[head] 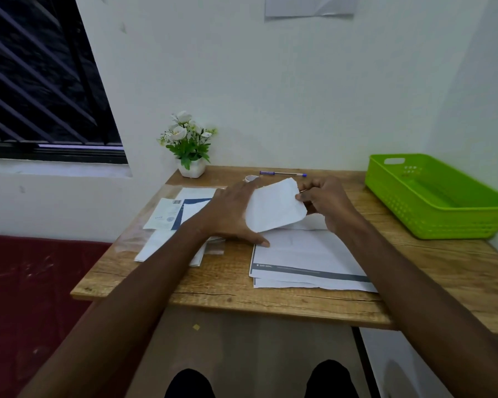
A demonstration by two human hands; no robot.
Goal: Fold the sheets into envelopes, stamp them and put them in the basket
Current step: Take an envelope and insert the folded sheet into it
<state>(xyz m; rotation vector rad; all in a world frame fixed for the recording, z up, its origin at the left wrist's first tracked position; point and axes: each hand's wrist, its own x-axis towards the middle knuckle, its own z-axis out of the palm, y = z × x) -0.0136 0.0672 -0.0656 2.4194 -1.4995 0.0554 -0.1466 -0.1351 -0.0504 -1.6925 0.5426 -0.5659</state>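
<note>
A white sheet [305,254] with a dark printed band lies at the table's front middle, over another sheet. Its far part is bent up as a flap [273,206] between my hands. My right hand [328,205] pinches the flap's right edge. My left hand [230,216] lies beside the flap's left edge, fingers stretched out, its thumb pressing on the flat sheet. A green plastic basket [443,222] stands at the table's right end with nothing visible inside.
More papers [170,219] are piled on the table's left side, partly under my left forearm. A blue pen [282,174] and a small round roll [251,178] lie near the wall. A white pot with flowers [190,147] stands at the back left.
</note>
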